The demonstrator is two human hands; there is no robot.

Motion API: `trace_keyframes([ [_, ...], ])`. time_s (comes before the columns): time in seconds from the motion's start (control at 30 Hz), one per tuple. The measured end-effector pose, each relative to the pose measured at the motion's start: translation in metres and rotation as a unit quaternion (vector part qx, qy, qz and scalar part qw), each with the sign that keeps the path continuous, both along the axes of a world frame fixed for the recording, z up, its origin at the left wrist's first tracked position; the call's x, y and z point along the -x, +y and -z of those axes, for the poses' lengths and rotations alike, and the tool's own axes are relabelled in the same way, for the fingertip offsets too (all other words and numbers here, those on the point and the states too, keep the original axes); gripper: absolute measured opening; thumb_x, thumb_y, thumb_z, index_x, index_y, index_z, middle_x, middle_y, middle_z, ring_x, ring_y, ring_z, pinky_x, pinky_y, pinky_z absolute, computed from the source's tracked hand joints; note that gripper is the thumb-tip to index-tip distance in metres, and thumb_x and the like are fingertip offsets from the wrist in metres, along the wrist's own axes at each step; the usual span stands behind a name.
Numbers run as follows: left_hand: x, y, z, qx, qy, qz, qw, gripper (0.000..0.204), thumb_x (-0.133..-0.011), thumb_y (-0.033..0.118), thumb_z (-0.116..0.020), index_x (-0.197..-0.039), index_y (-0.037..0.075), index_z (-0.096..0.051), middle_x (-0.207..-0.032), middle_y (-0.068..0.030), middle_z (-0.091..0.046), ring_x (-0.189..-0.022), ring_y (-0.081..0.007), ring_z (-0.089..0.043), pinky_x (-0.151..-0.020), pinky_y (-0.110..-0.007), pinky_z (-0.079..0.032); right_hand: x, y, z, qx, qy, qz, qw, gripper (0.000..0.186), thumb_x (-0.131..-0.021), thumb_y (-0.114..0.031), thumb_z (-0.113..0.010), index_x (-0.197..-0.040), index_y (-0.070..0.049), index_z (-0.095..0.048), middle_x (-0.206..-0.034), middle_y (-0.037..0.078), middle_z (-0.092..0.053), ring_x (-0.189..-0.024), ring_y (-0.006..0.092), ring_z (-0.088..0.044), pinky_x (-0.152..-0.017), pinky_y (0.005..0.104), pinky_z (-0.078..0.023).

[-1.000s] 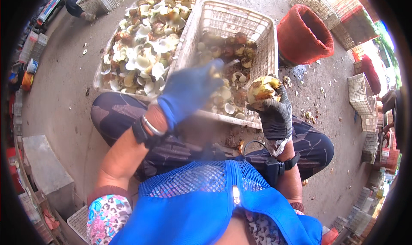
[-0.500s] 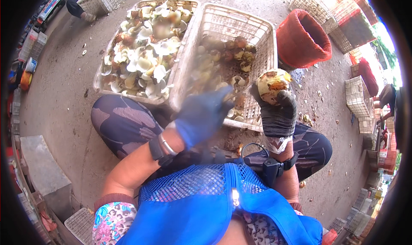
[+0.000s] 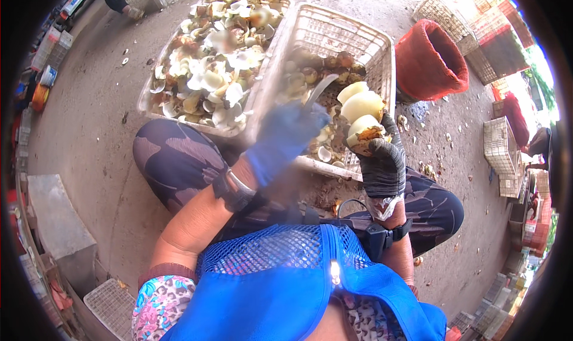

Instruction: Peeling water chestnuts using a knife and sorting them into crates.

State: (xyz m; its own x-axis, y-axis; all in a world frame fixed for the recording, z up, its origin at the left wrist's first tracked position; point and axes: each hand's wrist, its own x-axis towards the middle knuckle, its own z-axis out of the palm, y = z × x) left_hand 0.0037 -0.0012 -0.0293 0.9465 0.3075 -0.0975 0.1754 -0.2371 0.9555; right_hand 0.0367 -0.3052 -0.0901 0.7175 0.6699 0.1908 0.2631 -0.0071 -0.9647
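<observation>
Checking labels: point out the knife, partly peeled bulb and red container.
Knife point(image 3: 319, 91), head view: on its blade.
Partly peeled bulb point(image 3: 362, 106), head view: pale peeled surface.
Red container point(image 3: 419, 63), head view: outer wall.

left hand point(image 3: 287, 132): blue glove point(image 3: 267, 162), brighter at cuff, fingers blurred. dark band point(image 3: 234, 192) round left wrist. right hand point(image 3: 382, 168): snug glove point(image 3: 379, 180), black with fine grey stripes; crumpled white wrapping point(image 3: 386, 207) at wrist. black strap point(image 3: 401, 230) below, boxy black unit point(image 3: 376, 241), thin dark cable point(image 3: 340, 207). left sleeve point(image 3: 162, 305): pink, blue, white floral; ribbed brown cuff point(image 3: 167, 272). bright blue garment point(image 3: 256, 308): mesh panel point(image 3: 262, 254), zip with pale pull point(image 3: 335, 273). dark trousers point(image 3: 176, 156), greyish-mauve patches.
</observation>
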Motion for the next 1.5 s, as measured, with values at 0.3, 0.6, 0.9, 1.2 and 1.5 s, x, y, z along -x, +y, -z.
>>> trace_keyframes([
  [0.3,0.009,0.006,-0.017,0.212,-0.127,0.028,0.969,0.04,-0.09,0.013,-0.069,-0.123,-0.007,-0.06,-0.081,-0.0059,-0.068,-0.06,-0.0079,-0.061,-0.053,-0.021,-0.05,-0.032,0.091,-0.07,-0.17,0.411,0.011,0.896,0.078,-0.075,-0.025,-0.081,-0.142,-0.002,-0.05,-0.126,0.015,-0.062,-0.105,0.0264,-0.066,-0.082,0.0364,-0.058],
  [0.6,0.014,0.008,-0.047,0.189,-0.101,-0.036,0.976,0.031,-0.09,0.008,-0.063,-0.118,-0.005,-0.067,-0.082,-0.0067,-0.071,-0.064,-0.0065,-0.065,-0.055,-0.02,-0.054,-0.032,0.094,-0.031,-0.27,0.478,-0.003,0.835,0.055,-0.092,-0.04,-0.069,-0.135,-0.008,-0.057,-0.129,0.013,-0.063,-0.115,0.0283,-0.061,-0.087,0.0392,-0.053],
  [0.9,-0.028,0.037,-0.017,-0.291,0.067,-0.096,0.949,0.031,-0.087,0.011,-0.068,-0.117,0.011,-0.073,-0.084,-0.0095,-0.076,-0.069,-0.0145,-0.07,-0.064,-0.029,-0.057,-0.022,0.087,-0.044,-0.311,0.607,0.032,0.731,0.057,-0.089,-0.034,-0.075,-0.134,-0.004,-0.056,-0.127,0.018,-0.063,-0.114,0.0323,-0.061,-0.084,0.0375,-0.053],
  [1.2,-0.006,-0.016,-0.02,-0.042,-0.108,0.133,0.984,0.033,-0.09,0.017,-0.075,-0.121,0.009,-0.072,-0.093,-0.0084,-0.076,-0.074,-0.0199,-0.072,-0.066,-0.03,-0.057,-0.016,0.083,-0.044,-0.046,0.385,0.109,0.915,0.056,-0.082,-0.028,-0.078,-0.126,0.001,-0.059,-0.104,0.014,-0.069,-0.093,0.0288,-0.068,-0.079,0.0371,-0.056],
  [1.5,-0.012,-0.009,-0.021,-0.061,-0.105,0.022,0.992,0.024,-0.088,0.018,-0.074,-0.107,0.004,-0.076,-0.082,-0.009,-0.074,-0.069,-0.0146,-0.07,-0.064,-0.028,-0.057,-0.015,0.112,-0.092,-0.036,0.396,0.038,0.917,0.082,-0.07,-0.013,-0.085,-0.144,-0.004,-0.05,-0.121,0.008,-0.066,-0.105,0.0181,-0.066,-0.092,0.0298,-0.056],
])
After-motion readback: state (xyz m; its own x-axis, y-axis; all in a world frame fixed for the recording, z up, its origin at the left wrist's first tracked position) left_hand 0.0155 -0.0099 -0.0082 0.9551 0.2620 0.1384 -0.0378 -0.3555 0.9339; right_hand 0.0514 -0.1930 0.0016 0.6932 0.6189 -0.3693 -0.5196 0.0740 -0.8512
